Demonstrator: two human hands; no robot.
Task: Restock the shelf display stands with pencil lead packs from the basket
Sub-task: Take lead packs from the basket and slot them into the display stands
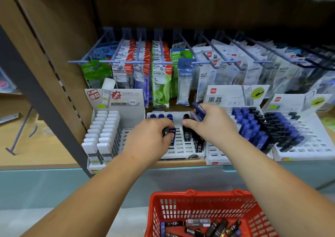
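Left hand (150,138): reached forward over the shelf (181,163), palm down, fingertips pinching a dark blue lead pack (169,131) just above the middle display stand (183,147).
Right hand (215,126): stretched out beside it, fingers curled round a small bunch of blue packs (198,109) over the stand's back right corner.
Basket (199,198): red, below both forearms, in front of the shelf.
Loose packs (215,226): dark, lying on the basket floor, well apart from both hands.

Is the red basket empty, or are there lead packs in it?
Not empty. Several dark lead packs lie loose on the bottom of the red basket; the frame edge cuts off the rest.
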